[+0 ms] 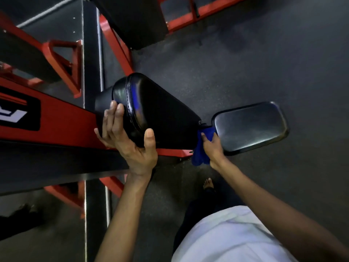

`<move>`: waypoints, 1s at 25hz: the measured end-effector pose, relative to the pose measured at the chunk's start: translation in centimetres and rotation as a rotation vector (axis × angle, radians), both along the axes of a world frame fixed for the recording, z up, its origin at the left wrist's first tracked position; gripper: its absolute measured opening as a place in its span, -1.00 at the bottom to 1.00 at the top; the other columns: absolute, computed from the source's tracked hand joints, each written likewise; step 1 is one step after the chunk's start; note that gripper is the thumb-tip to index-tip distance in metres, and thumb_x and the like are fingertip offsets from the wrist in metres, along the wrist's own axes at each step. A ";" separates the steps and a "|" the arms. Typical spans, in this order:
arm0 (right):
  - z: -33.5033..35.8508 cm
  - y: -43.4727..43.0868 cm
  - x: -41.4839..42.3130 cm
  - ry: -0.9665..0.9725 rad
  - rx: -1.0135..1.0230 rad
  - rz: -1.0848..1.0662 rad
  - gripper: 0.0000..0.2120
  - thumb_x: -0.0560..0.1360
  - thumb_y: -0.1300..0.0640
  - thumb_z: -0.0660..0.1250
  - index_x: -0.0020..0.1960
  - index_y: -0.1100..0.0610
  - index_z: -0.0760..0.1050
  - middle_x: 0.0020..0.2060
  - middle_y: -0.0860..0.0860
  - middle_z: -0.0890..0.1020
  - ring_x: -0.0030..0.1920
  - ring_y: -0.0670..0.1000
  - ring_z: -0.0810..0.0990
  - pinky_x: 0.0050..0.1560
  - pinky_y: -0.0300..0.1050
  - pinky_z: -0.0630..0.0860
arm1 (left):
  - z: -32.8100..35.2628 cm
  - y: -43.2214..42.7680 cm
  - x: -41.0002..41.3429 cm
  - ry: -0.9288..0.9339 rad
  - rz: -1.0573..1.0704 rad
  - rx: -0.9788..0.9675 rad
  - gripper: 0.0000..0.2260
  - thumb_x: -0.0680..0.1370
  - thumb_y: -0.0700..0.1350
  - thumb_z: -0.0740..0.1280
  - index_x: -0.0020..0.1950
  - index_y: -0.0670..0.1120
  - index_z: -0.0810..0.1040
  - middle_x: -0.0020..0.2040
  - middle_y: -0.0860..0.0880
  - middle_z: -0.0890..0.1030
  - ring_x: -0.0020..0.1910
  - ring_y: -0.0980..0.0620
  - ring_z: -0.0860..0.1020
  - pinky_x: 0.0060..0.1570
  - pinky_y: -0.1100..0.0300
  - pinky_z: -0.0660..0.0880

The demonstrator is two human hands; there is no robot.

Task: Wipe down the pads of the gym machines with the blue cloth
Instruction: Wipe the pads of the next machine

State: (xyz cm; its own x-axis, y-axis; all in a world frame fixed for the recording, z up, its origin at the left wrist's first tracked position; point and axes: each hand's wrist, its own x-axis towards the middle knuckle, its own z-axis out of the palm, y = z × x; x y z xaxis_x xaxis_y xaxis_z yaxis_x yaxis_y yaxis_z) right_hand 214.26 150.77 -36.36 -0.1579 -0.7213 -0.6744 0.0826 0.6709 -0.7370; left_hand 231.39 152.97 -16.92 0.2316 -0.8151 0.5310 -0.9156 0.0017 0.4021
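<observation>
- Blue cloth (pixel 200 154): bunched up in the right hand (pixel 212 146), at the gap where the narrow end of the long black pad (pixel 166 114) meets the smaller black pad (pixel 251 127). Its upper end is pushed into that gap and its lower folds hang loose below the hand, in front of the end of the red frame (pixel 62 121).
- Right hand: fingers and thumb curl round the cloth and hold it tight, the thumb on top pointing toward the gap. The hand lies against the near edge of the smaller pad.
- Left hand (pixel 130 140): spread wide on the broad, rounded end of the long pad. Its straight fingers lie flat against the end face beside the stitched seam, and the thumb stands up against the pad's near side. It holds nothing else.
- Long pad: glossy and tapered, set on the red frame, with a faint blue glint near the seam.
- Smaller pad: a rounded rectangle, tilted, just beyond the long pad's narrow end, with a dull sheen on its surface.
- Around them: a dark speckled floor (pixel 245 63), a further black pad (pixel 132 19) on red bars at the top, the person's white shirt (pixel 226 233) at the bottom, and a bare foot (pixel 208 183) on the floor below the cloth.
</observation>
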 end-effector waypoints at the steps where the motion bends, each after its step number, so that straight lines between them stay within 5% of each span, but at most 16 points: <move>1: -0.4 -0.6 -0.2 0.034 -0.014 0.038 -0.90 0.59 -0.04 0.30 0.09 -0.09 0.47 0.06 0.05 0.66 0.10 0.10 0.63 0.23 0.16 0.53 | 0.2 0.2 -0.2 0.033 -0.028 -0.055 -0.34 0.62 0.26 0.12 0.55 -0.18 0.25 0.56 -0.16 0.29 0.59 -0.13 0.16 0.55 -0.14 -0.10; 3: 0.5 -1.8 -0.5 0.041 -0.033 0.080 -0.87 0.60 -0.02 0.28 0.13 -0.04 0.47 0.06 0.04 0.64 0.12 0.10 0.61 0.25 0.18 0.51 | 0.9 0.4 -1.1 0.040 -0.046 -0.148 -0.40 0.60 0.14 0.18 0.52 -0.21 0.28 0.54 -0.13 0.31 0.57 -0.12 0.18 0.55 -0.22 -0.09; 7: 8.4 -1.3 -0.4 0.071 -0.248 0.295 -0.84 0.64 -0.02 0.25 0.19 -0.03 0.40 -0.05 -0.20 0.56 0.01 -0.11 0.56 0.10 -0.17 0.41 | 2.6 1.5 -2.6 0.121 0.024 0.006 -0.47 0.68 0.06 0.00 0.57 -0.21 0.24 0.60 -0.13 0.24 0.61 -0.11 0.12 0.53 -0.31 -0.08; 12: 15.7 -0.6 -0.8 -0.017 -0.704 0.465 -0.59 0.61 0.04 0.33 0.42 0.11 0.40 0.23 -0.12 0.56 0.19 -0.32 0.46 0.20 -0.49 0.35 | 4.1 3.2 -4.2 0.174 0.168 0.126 -0.55 0.72 -0.15 0.02 0.63 -0.11 0.15 0.63 -0.03 0.16 0.63 0.03 0.05 0.55 -0.27 -0.01; 16: 15.2 -0.8 -1.4 -0.040 -1.027 0.606 -0.50 0.56 0.22 0.39 0.47 0.24 0.37 0.45 0.04 0.45 0.50 0.00 0.36 0.46 -0.19 0.31 | 5.2 3.3 -5.0 0.187 0.243 0.254 -0.55 0.74 -0.06 -0.02 0.65 0.00 0.09 0.65 0.07 0.08 0.62 0.13 -0.02 0.56 -0.23 -0.16; 25: 16.7 -2.5 -0.1 -0.145 -1.263 0.677 -0.44 0.50 0.36 0.40 0.47 0.33 0.35 0.46 0.16 0.42 0.55 0.10 0.27 0.52 0.16 0.27 | 7.0 3.5 -4.3 0.603 0.129 0.202 -0.58 0.70 -0.12 0.16 0.57 -0.01 0.26 0.59 0.08 0.24 0.60 0.16 0.07 0.58 0.14 0.03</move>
State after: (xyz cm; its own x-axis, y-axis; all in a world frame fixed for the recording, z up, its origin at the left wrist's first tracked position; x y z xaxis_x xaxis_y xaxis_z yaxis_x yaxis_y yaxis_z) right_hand 214.13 148.31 -19.65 0.4634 -0.7447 0.4803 0.1423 -0.4725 -0.8698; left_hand 227.06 156.49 -9.92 0.5437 -0.8313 0.1160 -0.5166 -0.2225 0.8268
